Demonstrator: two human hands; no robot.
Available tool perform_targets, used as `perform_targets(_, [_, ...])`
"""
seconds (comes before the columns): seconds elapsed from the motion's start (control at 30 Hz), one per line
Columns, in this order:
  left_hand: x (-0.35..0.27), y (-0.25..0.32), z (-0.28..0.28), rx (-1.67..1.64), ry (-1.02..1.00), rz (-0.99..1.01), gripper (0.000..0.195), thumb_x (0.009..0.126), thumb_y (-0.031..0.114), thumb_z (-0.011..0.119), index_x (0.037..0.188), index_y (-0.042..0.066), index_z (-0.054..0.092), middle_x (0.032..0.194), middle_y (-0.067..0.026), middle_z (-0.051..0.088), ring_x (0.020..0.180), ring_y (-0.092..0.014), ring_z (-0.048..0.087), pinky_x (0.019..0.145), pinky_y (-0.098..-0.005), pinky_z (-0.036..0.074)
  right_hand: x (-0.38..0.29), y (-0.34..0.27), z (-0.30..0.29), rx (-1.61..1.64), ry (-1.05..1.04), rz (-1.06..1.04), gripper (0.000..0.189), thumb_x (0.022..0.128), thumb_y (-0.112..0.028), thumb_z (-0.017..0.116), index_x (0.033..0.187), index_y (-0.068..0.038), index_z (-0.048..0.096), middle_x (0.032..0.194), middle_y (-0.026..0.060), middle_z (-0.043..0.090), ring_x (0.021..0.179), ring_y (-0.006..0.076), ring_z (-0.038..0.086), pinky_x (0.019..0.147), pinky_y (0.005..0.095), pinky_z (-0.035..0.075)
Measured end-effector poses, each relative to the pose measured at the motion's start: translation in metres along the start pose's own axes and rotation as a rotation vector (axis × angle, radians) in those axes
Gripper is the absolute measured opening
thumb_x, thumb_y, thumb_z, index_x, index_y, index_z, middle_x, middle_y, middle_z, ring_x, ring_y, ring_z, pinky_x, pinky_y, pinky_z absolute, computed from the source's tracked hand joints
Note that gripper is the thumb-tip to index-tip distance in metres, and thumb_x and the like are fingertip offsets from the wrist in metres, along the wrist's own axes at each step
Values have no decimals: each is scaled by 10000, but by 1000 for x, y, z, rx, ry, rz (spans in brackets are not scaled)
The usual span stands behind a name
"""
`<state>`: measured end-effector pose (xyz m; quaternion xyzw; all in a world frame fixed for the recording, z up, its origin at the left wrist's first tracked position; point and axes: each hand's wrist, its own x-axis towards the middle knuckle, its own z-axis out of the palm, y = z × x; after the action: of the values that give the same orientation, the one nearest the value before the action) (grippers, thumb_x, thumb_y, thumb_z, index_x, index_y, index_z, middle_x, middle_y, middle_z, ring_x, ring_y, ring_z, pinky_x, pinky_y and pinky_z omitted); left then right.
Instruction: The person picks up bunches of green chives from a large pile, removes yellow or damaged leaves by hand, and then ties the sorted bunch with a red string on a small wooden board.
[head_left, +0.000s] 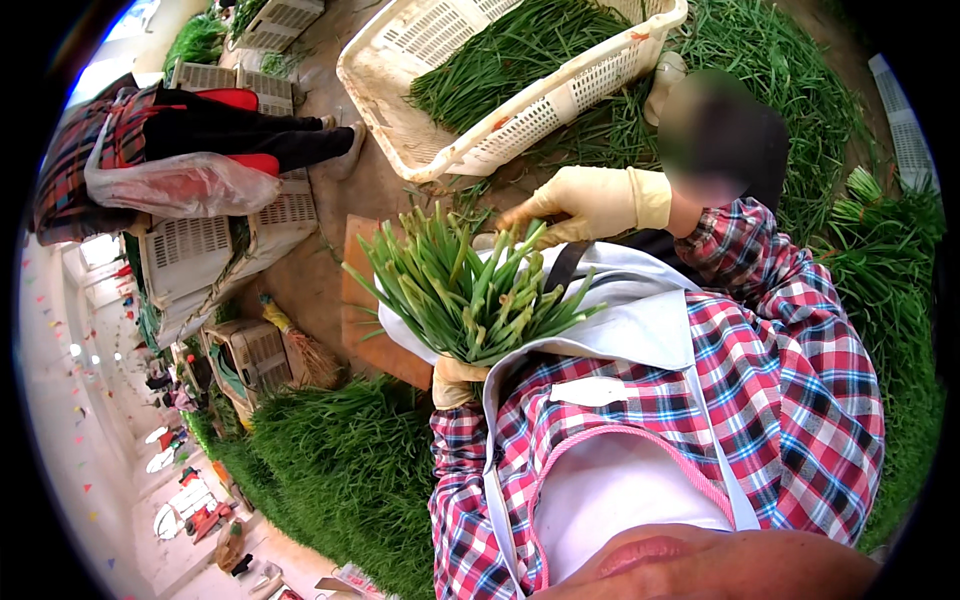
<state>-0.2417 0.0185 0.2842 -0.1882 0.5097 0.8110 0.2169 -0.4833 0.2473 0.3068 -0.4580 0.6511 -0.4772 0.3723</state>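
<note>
My left hand (456, 384), in a cream rubber glove, is closed around a thick bunch of green stalks (472, 292) that look like garlic chives. The pale cut ends fan upward over my light apron (637, 315). My right hand (592, 202), gloved the same way, is held just beyond the bunch, its stained fingertips close to the cut ends. A bit of green shows by its thumb, and I cannot tell whether the fingers grip it. Most of the bunch's lower part is hidden behind my left hand and the apron.
A white plastic crate (517, 120) with loose greens (517, 60) stands ahead. Heaped greens lie left (352, 457) and right (795, 112). A brown board (367, 300), a straw broom (311, 352) and stacked crates (187, 247) are leftward, where another person (150, 150) stands.
</note>
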Motion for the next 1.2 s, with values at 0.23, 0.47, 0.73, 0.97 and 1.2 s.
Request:
perform_targets(0.23, [7, 1, 3, 105, -5, 34, 452, 729, 55, 769, 1156, 28, 626, 1124, -85, 657, 989, -167, 611, 870, -315, 487, 0, 12, -34, -214, -1, -277, 223, 784, -57, 657, 998, -55, 720, 811, 114, 640, 766, 262, 626, 696, 343, 504])
perform_targets(0.47, [17, 6, 7, 310, -34, 126, 446, 740, 73, 771, 1159, 35, 625, 1126, -81, 654, 991, -163, 606, 867, -312, 486, -3, 11, -82, -429, 659, -167, 200, 839, -140, 659, 1018, -81, 724, 879, 108, 676, 701, 151, 648, 672, 269, 517])
perform_targets(0.73, [23, 21, 19, 526, 20, 127, 414, 747, 88, 760, 1134, 34, 625, 1088, -82, 668, 958, -182, 621, 843, -314, 492, 8, 13, -8, -238, -29, -245, 165, 772, -101, 665, 920, -29, 658, 836, 143, 639, 767, 327, 615, 690, 379, 493])
perform_targets(0.97, [18, 43, 4, 1326, 414, 137, 541, 738, 67, 670, 1264, 121, 556, 999, -188, 658, 889, -347, 646, 745, -376, 509, -39, 46, -97, 169, 344, 80, 311, 831, -165, 681, 1103, -16, 656, 872, 133, 655, 812, 268, 627, 727, 326, 510])
perform_targets(1.2, [45, 72, 24, 1744, 773, 305, 763, 693, -46, 608, 1402, 188, 453, 986, -139, 615, 820, -355, 619, 714, -388, 511, -19, 55, 20, 36, -209, 309, 926, 774, -364, 768, 1435, 56, 273, 1454, 237, 363, 1350, 287, 368, 1114, 355, 293])
